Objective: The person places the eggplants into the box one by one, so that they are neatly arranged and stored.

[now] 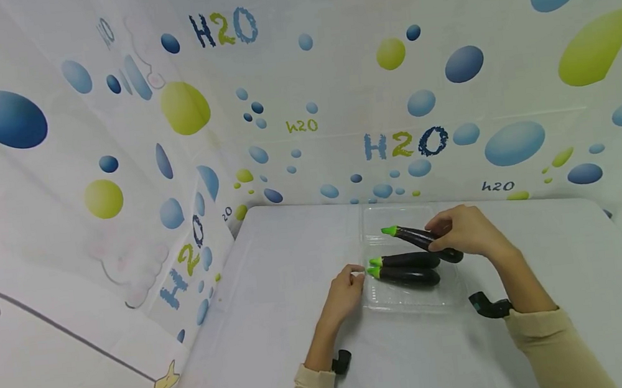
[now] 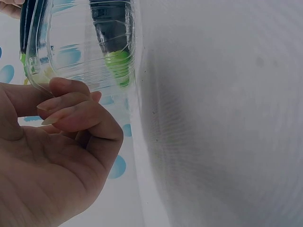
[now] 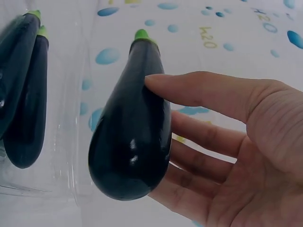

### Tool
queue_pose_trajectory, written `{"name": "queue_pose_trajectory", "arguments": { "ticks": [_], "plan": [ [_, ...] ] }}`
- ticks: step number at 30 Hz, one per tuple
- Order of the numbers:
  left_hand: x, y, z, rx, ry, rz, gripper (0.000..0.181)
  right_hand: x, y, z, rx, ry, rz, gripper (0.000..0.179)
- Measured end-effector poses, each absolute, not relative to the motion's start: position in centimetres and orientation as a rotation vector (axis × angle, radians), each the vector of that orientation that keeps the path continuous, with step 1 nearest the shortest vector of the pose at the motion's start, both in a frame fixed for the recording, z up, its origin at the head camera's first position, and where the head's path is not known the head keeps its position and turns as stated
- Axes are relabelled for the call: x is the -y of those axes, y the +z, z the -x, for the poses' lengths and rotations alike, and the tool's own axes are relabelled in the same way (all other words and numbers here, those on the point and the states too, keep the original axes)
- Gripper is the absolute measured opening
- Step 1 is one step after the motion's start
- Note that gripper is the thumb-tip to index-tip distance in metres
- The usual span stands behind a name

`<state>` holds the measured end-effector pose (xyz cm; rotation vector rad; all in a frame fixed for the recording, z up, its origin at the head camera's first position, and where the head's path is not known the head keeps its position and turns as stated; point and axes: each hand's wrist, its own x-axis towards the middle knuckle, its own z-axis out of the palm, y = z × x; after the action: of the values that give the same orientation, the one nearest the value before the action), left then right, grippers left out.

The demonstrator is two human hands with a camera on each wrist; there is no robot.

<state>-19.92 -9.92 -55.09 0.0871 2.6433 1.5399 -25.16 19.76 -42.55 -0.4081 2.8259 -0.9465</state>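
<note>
My right hand [image 1: 471, 231] holds a dark purple eggplant [image 1: 413, 236] with a green stem end, thumb on one side and fingers on the other. The right wrist view shows this eggplant [image 3: 130, 127] upright in the picture, its fat end toward the wrist. Two more eggplants, a rear one [image 1: 412, 260] and a front one [image 1: 409, 276], lie side by side in a clear plastic tray [image 1: 406, 305], green ends to the left. At the tray's left rim, my left hand [image 1: 344, 294] pinches the edge between thumb and curled fingers.
The tray stands on a white-covered table [image 1: 288, 252]. Behind it hangs a white curtain [image 1: 334, 79] printed with blue and green drops and H2O lettering, which continues along the left side. Each wrist carries a small black camera mount [image 1: 490, 306].
</note>
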Motion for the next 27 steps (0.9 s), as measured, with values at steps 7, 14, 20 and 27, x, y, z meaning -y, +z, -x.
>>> {"name": "queue_pose_trajectory", "arguments": {
  "ticks": [7,14,20,27],
  "plan": [
    [10.0,-55.0,19.9,-2.648,1.521,-0.059,0.031,-19.0,-42.6,25.4,-2.764,-0.971,0.472,0.041],
    [10.1,-55.1,19.9,-2.646,1.513,-0.065,0.031,-18.3,-42.7,25.4,-2.689,-0.981,0.522,0.036],
    [10.0,-55.2,19.9,-2.657,1.520,-0.082,0.031,-17.6,-43.2,25.4,-2.642,-0.972,0.572,0.036],
    [10.0,-55.0,19.9,-2.654,1.533,-0.093,0.031,-17.1,-44.1,25.6,-2.619,-0.920,0.605,0.035]
  ]
}}
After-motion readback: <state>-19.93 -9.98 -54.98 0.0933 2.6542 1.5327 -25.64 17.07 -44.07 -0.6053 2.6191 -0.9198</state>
